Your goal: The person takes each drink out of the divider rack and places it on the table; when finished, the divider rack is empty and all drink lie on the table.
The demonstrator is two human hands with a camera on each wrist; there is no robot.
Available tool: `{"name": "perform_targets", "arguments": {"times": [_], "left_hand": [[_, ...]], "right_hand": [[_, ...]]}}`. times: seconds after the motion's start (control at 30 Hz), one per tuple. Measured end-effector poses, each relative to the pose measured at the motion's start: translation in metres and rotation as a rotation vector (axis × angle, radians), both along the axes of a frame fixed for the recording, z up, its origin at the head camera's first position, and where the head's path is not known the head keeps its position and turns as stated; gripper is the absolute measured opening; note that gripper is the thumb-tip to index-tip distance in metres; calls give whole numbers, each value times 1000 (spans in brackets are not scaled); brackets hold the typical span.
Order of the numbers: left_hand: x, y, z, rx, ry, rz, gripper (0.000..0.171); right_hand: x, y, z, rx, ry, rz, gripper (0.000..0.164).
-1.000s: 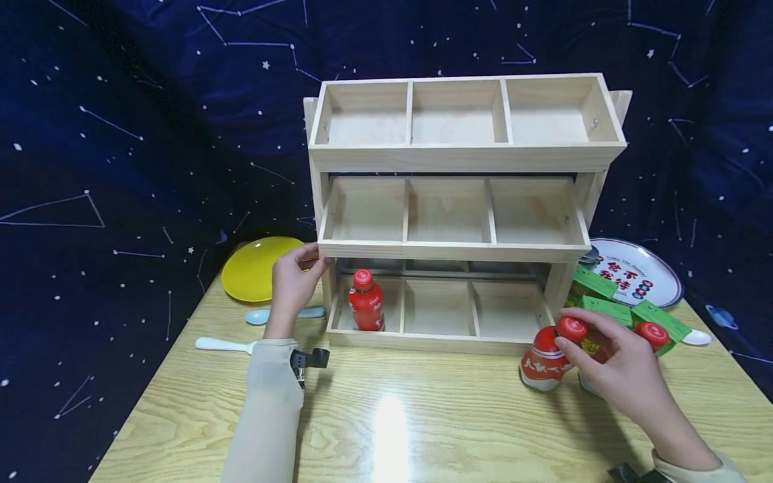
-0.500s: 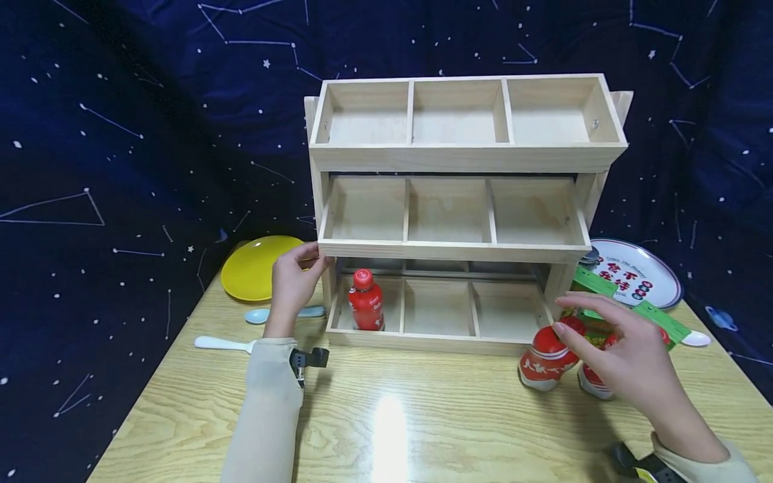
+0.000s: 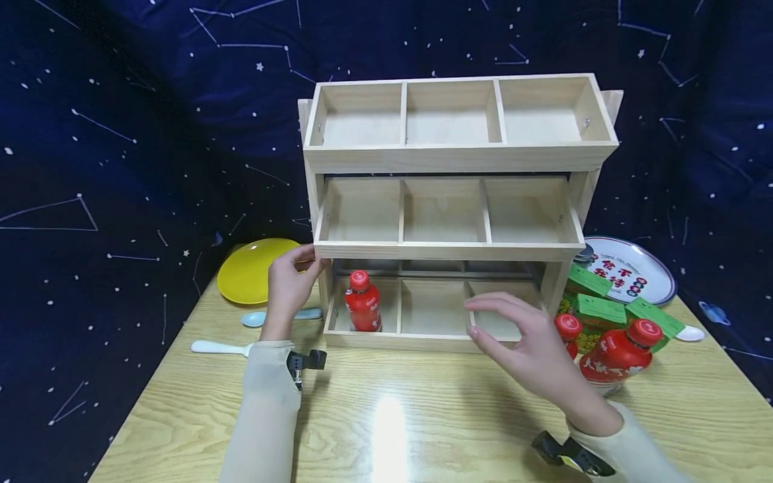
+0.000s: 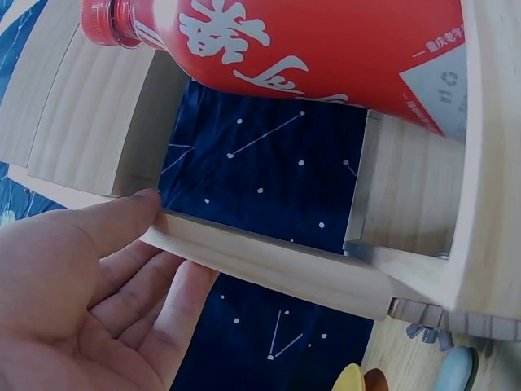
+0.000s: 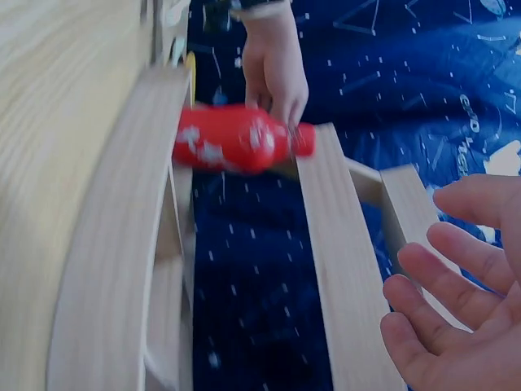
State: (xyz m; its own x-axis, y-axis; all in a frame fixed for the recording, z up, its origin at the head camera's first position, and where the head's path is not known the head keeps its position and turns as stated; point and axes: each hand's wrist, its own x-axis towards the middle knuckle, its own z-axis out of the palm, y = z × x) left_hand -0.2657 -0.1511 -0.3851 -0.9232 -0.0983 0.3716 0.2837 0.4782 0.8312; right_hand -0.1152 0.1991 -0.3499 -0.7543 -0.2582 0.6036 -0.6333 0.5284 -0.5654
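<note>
My left hand (image 3: 290,282) grips the left upright (image 4: 277,265) of a wooden three-tier shelf (image 3: 465,161), thumb on one side and fingers on the other. Near it, a red plastic bottle (image 3: 364,308) stands in the bottom tier's left compartment; the left wrist view shows it up close with white lettering. My right hand (image 3: 531,342) holds nothing. Its thumb and fingers are spread apart in front of the bottom tier's right compartment. Right of that hand stand two more red bottles, one in full sight (image 3: 616,355), the other (image 3: 568,329) mostly hidden behind the hand.
Green-topped boxes (image 3: 598,308) lie right of the shelf, with a white plate (image 3: 649,268) behind and a white spoon (image 3: 690,334) beside them. On the left are a yellow plate (image 3: 244,275), a blue spoon (image 3: 253,318) and a white-handled utensil (image 3: 217,347).
My right hand has let go of the red bottle's cap at the right and moved left, to in front of the bottom tier. The left hand stays on the upright.
</note>
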Motion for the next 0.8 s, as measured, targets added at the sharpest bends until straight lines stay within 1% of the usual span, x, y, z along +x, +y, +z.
{"name": "perform_targets", "arguments": {"times": [0.2,0.37,0.47,0.63,0.8], "left_hand": [[0,-1,-1,4,6,1,34],[0,2,-2,6,-7,-1,34],[-1,5,-2,13,-2,-19,34],[-2,2,-2,11,14,-6,34],[0,-2,-2,3,-12,-3,36]], "right_hand": [[-20,-39,-10,-53,-84,93,39],[-37,-65,-15,-102,-133,141,39],[-48,-79,-18,-123,-154,156,40],[-69,-106,-22,-121,-194,169,47],[-88,-127,-28,-109,-228,167,52]]}}
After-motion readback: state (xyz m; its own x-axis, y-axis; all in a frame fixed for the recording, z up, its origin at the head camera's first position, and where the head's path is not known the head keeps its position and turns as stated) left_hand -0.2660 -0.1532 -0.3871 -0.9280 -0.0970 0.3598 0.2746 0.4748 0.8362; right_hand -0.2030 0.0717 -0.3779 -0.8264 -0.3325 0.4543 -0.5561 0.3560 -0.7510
